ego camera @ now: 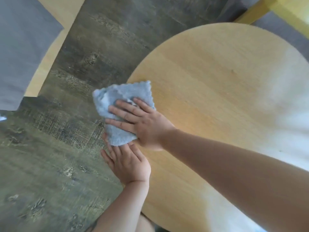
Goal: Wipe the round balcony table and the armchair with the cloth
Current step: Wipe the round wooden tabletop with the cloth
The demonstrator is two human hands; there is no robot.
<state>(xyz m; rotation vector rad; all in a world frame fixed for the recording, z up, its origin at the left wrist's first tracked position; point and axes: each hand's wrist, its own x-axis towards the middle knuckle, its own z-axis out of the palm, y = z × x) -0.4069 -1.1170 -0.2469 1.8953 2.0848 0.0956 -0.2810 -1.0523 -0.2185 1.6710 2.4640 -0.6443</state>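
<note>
At the left edge of the round table (217,91), the cloth (120,104) is pressed flat under the right hand (145,126), whose fingers are spread and nearly straight over the fabric rather than curled round it. Part of the pale blue cloth is draped past the rim, over the floor side. Just below it, the left hand (128,164) is held at the table's edge with fingers straight and relaxed, their tips touching the cloth's lower corner; nothing is gripped by it. The tabletop is seen as light wood, washed out by glare toward the right. A dark, streaked wood-grain floor (75,81) is shown beside the table. A wooden armchair (48,61) with a grey cushion (21,47) is placed well apart at the upper left, and a second wooden frame (250,14) with grey padding is seen at the upper right
</note>
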